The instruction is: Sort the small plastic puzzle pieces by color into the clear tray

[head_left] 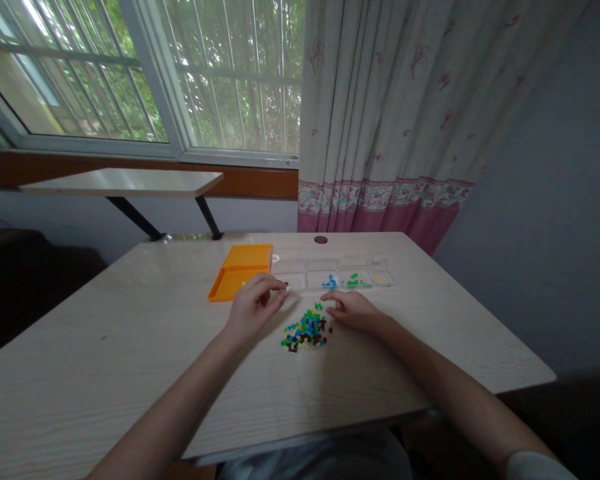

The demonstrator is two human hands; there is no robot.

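Many small pieces (309, 328) lie in one mixed pile on the pale table (180, 360): green, blue, yellow, dark brown and cream. I take this pile as the centre of the clock. My left hand (250, 308) is at ten o'clock, and its thumb and first finger pinch a tiny pale piece (288, 289). A dark spot shows just beside these fingertips, but I cannot tell if I hold it also. My right hand (353, 309) is at two o'clock, near the pile, with thumb and first finger a little apart; I see nothing between them.

From twelve to one o'clock stretches the clear box (307, 281) with its row of compartments. Blue pieces (330, 283) lie in one compartment, green pieces (353, 281) in the next to the right, and a few yellow pieces (380, 279) in the small end one. At ten to eleven o'clock, just behind my left hand, the orange case (249, 256) lies opened.
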